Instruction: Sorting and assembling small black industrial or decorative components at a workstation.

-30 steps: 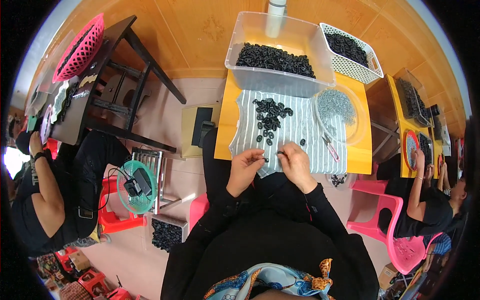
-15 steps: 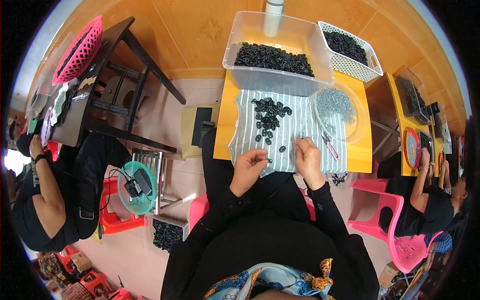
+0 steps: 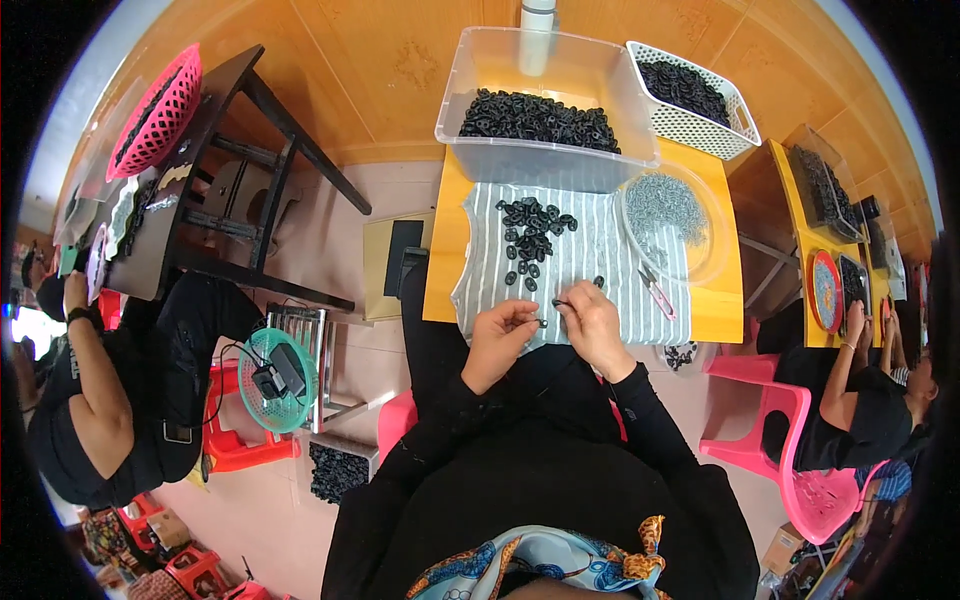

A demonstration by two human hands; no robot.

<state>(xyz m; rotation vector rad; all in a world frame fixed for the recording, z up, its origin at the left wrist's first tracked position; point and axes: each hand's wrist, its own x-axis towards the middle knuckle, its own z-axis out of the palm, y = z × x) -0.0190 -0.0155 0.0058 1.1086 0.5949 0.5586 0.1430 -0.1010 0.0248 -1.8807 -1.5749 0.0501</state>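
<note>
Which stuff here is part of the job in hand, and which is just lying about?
In use:
left hand
right hand
small black ring
black rings on striped cloth
clear tub of rings
dish of metal bits

Lying about:
pink basket
teal fan

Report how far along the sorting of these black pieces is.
Done: cannot tell; no finished pile is distinguishable. In hand: the left hand and right hand pinch one small black piece over the striped cloth. Left: the loose pile and the clear bin.
</note>
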